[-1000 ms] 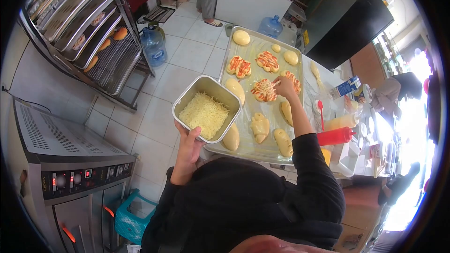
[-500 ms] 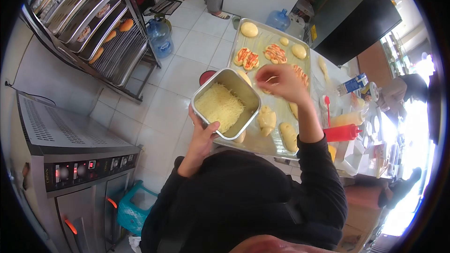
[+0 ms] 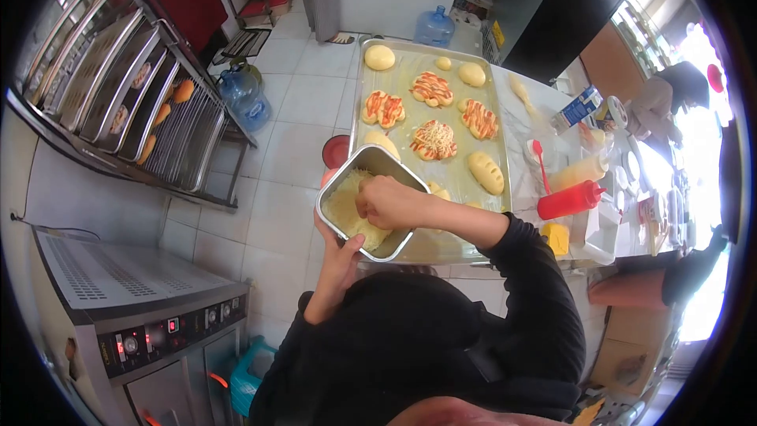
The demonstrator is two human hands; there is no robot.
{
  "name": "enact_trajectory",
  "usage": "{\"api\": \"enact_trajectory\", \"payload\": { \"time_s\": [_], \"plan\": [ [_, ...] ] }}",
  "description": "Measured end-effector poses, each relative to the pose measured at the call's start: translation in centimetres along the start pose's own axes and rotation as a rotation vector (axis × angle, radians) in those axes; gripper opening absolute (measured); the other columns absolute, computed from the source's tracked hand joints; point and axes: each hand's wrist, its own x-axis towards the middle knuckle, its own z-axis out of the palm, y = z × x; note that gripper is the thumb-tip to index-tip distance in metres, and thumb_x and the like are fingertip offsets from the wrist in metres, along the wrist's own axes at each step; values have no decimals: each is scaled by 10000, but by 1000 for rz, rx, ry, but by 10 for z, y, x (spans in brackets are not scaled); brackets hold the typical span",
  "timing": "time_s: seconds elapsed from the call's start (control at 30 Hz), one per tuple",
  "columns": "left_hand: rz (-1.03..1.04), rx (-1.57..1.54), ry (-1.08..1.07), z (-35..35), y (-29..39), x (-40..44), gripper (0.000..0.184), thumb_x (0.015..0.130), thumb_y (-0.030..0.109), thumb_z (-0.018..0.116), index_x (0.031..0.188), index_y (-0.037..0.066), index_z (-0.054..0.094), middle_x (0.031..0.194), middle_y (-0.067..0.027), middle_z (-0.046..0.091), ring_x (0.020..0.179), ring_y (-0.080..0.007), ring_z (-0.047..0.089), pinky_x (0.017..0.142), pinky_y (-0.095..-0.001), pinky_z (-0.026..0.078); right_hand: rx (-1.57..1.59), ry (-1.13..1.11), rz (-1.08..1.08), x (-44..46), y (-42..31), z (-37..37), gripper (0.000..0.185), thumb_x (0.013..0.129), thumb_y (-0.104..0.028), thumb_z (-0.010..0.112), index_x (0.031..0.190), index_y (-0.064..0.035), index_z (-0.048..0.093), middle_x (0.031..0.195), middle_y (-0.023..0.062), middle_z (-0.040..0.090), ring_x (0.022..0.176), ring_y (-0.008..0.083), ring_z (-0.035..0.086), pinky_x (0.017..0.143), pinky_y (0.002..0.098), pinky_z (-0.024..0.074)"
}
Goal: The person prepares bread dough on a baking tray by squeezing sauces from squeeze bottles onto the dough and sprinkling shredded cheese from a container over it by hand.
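My left hand (image 3: 337, 267) holds a square metal tin (image 3: 400, 243) from below and the side, its thumb over the rim. Shredded pale-yellow grated cheese (image 3: 341, 209) lies inside. My right hand (image 3: 390, 201) reaches into the tin, fingers curled down into the cheese; the fingertips are partly hidden. Beyond it lies a large metal tray (image 3: 410, 53) of dough pieces. One bun (image 3: 434, 140) bears red and pale sauce stripes with cheese shreds on top. Striped buns without visible cheese, such as the upper one (image 3: 431, 89), and plain dough pieces (image 3: 380, 57) surround it.
Right of the tray stand a red squeeze bottle (image 3: 569, 200), a red-handled utensil (image 3: 540, 159) and a blue-and-white carton (image 3: 579, 106). A tray rack (image 3: 189, 159) and an oven (image 3: 134, 268) are on my left. Another person (image 3: 670, 102) is at the far right.
My right hand has moved from above the tray down into the tin, uncovering the cheese-topped bun. The tin stays in my left hand. The view has shifted.
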Motion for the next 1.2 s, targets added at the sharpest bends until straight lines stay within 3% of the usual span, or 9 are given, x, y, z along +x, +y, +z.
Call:
{"api": "enact_trajectory", "payload": {
  "time_s": [0.13,0.47,0.67,0.73,0.8,0.87,0.97,1.1,1.2],
  "plan": [
    [-10,-4,-24,11,-2,6,834,746,139,600,1379,173,58,1336,-97,272,1238,-257,316,1004,-405,319,-104,-68,37,-13,12,11,176,622,-16,600,794,1,629,829,190,603,811,335,595,711,402,467],
    [-119,73,9,40,-13,29,779,745,176,601,1370,102,142,1314,-89,321,1218,-228,348,1004,-380,314,118,164,-25,-33,43,-19,187,649,-27,565,818,-6,642,706,154,617,711,335,596,661,385,476],
    [-133,86,45,39,-21,41,771,752,194,615,1365,86,160,1318,-94,330,1219,-242,355,1000,-387,325,482,70,-26,-47,57,-85,155,707,-88,624,842,-25,668,732,77,643,650,167,601,606,266,478],
    [-118,78,62,39,-21,42,766,754,203,622,1362,81,172,1320,-99,338,1220,-250,360,999,-392,331,484,136,34,-53,77,-109,176,712,-95,639,869,-23,671,731,54,644,647,85,575,582,215,466],
    [-109,74,60,33,-24,43,753,758,212,622,1359,75,188,1323,-106,344,1222,-258,362,999,-400,333,543,280,137,-57,116,-119,173,705,-80,640,864,-21,672,721,46,642,643,69,571,573,203,462],
    [-96,69,57,27,-25,41,740,763,217,619,1357,70,203,1325,-111,350,1223,-264,364,1001,-406,331,527,423,320,-55,154,-121,174,687,-81,650,848,-17,671,702,64,634,629,74,568,572,212,462],
    [-67,64,65,25,-25,40,721,771,217,609,1356,64,215,1327,-115,354,1226,-269,363,1007,-412,322,231,489,523,-51,192,-112,185,660,-75,650,835,-19,671,678,85,624,621,120,584,592,247,472],
    [-23,60,102,25,-26,39,708,779,207,596,1355,53,215,1332,-116,352,1232,-271,358,1012,-413,314,46,520,529,-42,247,-67,207,633,-57,623,832,-29,673,685,122,626,660,208,609,637,299,486],
    [-7,52,98,25,-25,41,705,781,202,593,1355,46,213,1337,-117,348,1235,-271,355,1014,-412,311,52,519,564,-36,253,-66,203,630,-38,599,818,-28,673,699,118,635,690,197,618,637,296,490]
  ]
}}
